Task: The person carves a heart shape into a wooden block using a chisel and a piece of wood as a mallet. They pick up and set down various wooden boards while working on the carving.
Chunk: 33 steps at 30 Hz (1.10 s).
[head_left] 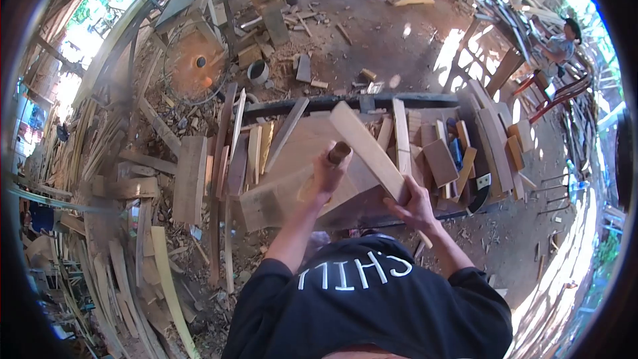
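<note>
My left hand (324,176) is closed around a brown wooden handle (339,152), whose rounded end points up; the rest of what it belongs to is hidden. My right hand (415,206) grips the near end of a pale wooden plank (367,145). The plank slants away to the upper left, its far end close to the brown handle. Beneath both hands lies a pale flat board (292,139) on the low workbench. Wood blocks, including a brown block (440,163), lie to the right of the plank.
More boards (191,179) and loose offcuts lie left of the bench. A bucket (258,72) and a round orange-brown disc (197,66) are beyond it. Wood scraps litter the floor. Another person (560,50) is at the far right, near a red-framed chair (555,96).
</note>
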Each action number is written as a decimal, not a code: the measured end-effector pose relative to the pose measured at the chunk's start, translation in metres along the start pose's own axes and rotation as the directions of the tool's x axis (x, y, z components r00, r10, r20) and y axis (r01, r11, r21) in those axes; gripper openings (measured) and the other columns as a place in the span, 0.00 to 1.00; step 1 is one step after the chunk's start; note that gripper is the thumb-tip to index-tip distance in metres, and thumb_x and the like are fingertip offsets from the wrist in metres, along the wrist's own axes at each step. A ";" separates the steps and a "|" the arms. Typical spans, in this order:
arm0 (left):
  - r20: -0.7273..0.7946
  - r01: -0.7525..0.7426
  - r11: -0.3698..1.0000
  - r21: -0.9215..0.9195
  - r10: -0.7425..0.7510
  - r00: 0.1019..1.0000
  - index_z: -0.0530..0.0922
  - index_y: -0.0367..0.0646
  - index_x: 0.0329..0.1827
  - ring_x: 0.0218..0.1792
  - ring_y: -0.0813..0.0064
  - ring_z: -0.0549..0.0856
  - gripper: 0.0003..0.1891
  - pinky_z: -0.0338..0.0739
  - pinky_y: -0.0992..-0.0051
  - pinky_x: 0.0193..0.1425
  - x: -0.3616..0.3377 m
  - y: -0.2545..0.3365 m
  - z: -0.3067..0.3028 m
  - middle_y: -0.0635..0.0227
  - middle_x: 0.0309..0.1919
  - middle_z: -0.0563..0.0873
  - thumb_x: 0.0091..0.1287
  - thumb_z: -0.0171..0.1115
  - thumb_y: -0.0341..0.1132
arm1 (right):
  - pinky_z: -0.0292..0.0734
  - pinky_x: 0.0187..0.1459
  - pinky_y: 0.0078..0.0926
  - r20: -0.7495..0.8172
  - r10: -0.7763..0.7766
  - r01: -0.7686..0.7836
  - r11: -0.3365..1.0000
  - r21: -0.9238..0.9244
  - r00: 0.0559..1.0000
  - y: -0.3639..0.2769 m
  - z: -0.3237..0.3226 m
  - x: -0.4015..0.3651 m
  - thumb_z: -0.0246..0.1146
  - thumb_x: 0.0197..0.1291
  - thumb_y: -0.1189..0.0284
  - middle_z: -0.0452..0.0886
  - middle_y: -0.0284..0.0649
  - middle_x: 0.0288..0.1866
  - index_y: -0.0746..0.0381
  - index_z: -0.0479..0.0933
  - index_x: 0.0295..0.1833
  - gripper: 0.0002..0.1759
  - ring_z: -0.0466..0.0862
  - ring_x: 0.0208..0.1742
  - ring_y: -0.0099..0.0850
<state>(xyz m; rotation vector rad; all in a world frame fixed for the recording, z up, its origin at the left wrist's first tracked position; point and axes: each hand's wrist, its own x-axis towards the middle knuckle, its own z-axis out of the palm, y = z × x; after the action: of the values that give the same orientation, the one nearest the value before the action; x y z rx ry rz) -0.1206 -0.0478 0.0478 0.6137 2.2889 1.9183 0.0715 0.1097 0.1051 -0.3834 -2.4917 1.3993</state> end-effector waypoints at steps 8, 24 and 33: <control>0.056 -0.053 0.995 0.084 0.048 0.997 0.74 0.42 0.28 0.21 0.86 0.72 0.14 0.69 0.73 0.25 -0.006 0.001 0.015 0.66 0.16 0.75 0.63 0.72 0.37 | 0.76 0.30 0.35 -0.007 -0.026 0.026 0.999 -0.032 1.000 0.046 0.003 -0.014 0.73 0.51 0.64 0.79 0.44 0.24 0.65 0.72 0.48 0.24 0.83 0.25 0.36; 0.193 -0.291 0.878 0.381 0.233 0.953 0.75 0.47 0.34 0.39 0.55 0.84 0.17 0.78 0.59 0.43 -0.048 -0.015 0.031 0.63 0.32 0.83 0.44 0.74 0.29 | 0.81 0.45 0.36 0.174 0.409 -0.386 0.910 -0.148 0.896 0.124 0.015 0.003 0.76 0.45 0.54 0.86 0.52 0.40 0.67 0.77 0.57 0.38 0.88 0.42 0.41; 0.293 -0.449 0.787 0.422 0.351 0.890 0.75 0.50 0.31 0.33 0.59 0.80 0.12 0.71 0.60 0.39 -0.063 -0.006 0.033 0.67 0.26 0.79 0.46 0.71 0.31 | 0.77 0.46 0.39 0.419 0.342 -0.331 0.938 -0.101 0.841 0.147 0.033 -0.008 0.77 0.43 0.47 0.83 0.49 0.39 0.65 0.75 0.49 0.38 0.84 0.43 0.40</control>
<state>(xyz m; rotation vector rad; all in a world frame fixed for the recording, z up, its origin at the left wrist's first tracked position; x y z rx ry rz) -0.0537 -0.0403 0.0240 1.3861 2.6650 1.2967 0.0825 0.1548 -0.0383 -0.6001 -2.9050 1.7532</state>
